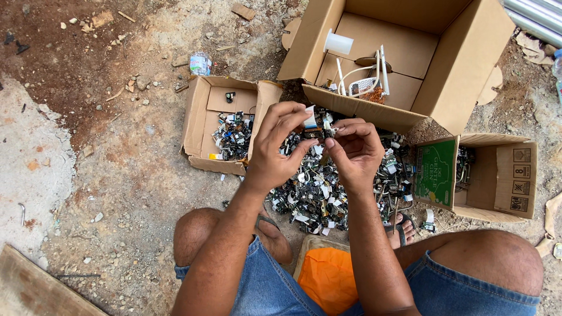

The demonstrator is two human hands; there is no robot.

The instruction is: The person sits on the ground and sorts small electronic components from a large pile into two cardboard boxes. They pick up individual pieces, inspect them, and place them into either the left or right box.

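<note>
Both hands, left hand (275,140) and right hand (354,149), pinch one small electronic part (316,127) above the scrap pile (316,187) on the ground. Best to hold each grip firm and twist gently.

Bare reddish-brown dirt ground (117,175) strewn with pebbles fills the frame in even daylight. A pale grey concrete patch (23,175) lies at left, a weathered wooden plank (35,292) in the lower left corner, shiny metal pipes (535,14) at upper right.

The hands (313,143) cover most of the small part (316,127) between them; its kind cannot be told. The scrap pile (328,187) is too fine to sort out.
</note>
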